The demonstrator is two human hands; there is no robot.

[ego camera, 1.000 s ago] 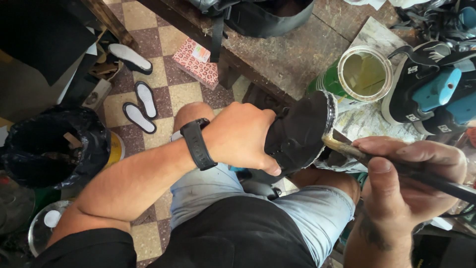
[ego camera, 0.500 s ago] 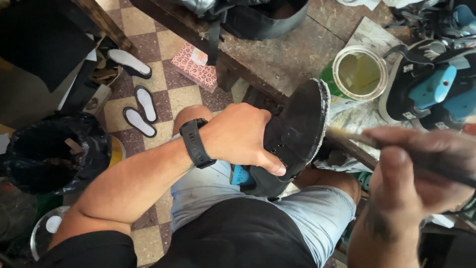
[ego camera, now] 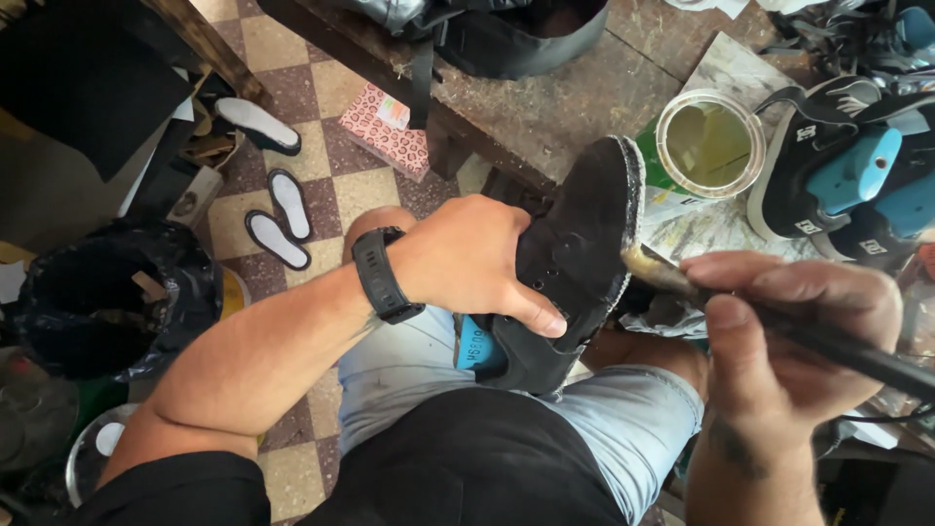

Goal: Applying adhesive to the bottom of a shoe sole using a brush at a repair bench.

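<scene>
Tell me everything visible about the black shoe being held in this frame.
The black shoe is a low, suede-like sneaker with a pale, worn edge along its sole. It is tilted toe-up over the person's lap, a blue lining showing at the heel end. The left hand grips its side, thumb across the upper. The bristle tip of the brush held in the right hand meets the sole edge.

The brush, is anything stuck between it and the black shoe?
No, nothing visible. The brush in the right hand has its tip right at the pale edge of the black shoe, which the left hand holds.
</scene>
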